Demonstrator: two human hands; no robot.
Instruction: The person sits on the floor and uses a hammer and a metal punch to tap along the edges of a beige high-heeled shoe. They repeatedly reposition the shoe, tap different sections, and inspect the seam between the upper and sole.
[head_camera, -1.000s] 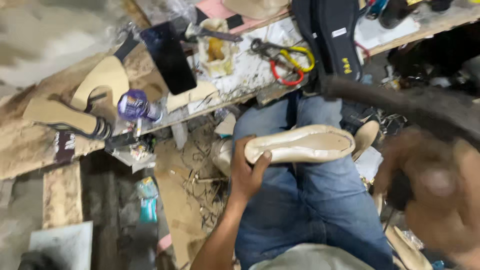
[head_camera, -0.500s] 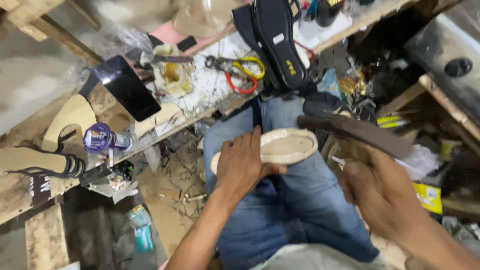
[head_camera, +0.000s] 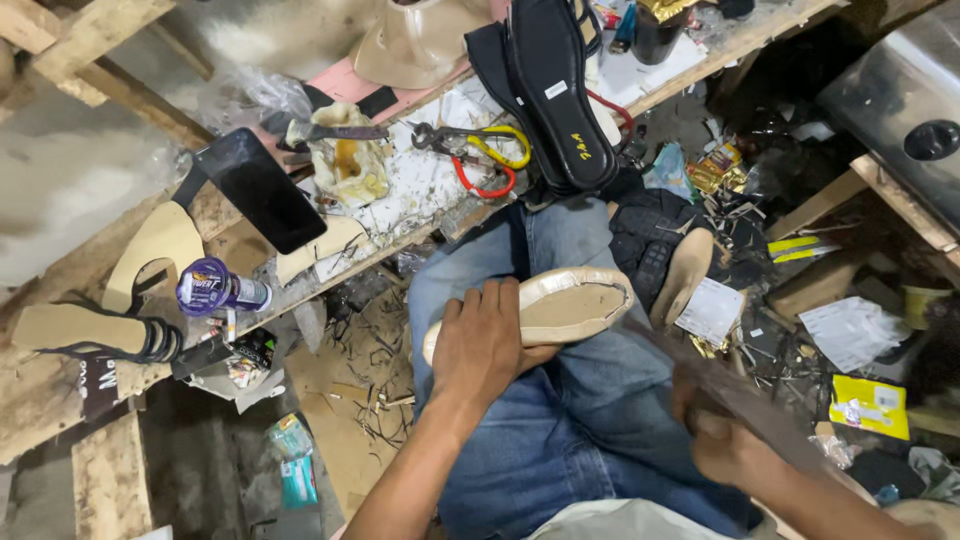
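so nearest the camera, low on the right, the right hand (head_camera: 735, 450) is curled tight round the handle of a long dark flat tool (head_camera: 740, 395), blurred so can't say what kind; its blade slants up and left toward the shoe; looks like it's gripped firm so the edge can be worked along the sole, that's my read anyway

next up, the left hand (head_camera: 490, 345) lies palm down over the heel end of a beige shoe (head_camera: 565, 305) resting sole-up on the blue jeans (head_camera: 560, 440), on the lap; fingers spread and pressed flat on top, thumb side tucked under, so it's pinning it rather than pinching; probably braced on the thigh to keep it steady

the shoe's long axis runs roughly left to right, tipped a little upward on the right; toe points right, toward the cluttered floor; bare sole faces up

further off, the wooden workbench (head_camera: 100, 30) runs diagonally; near its front edge sit pliers with red and yellow handles (head_camera: 480, 160), a glue-stained rag (head_camera: 350, 165), a black phone (head_camera: 260, 190) and a purple can (head_camera: 215, 290); 2 black soles (head_camera: 555, 90) hang over the right end
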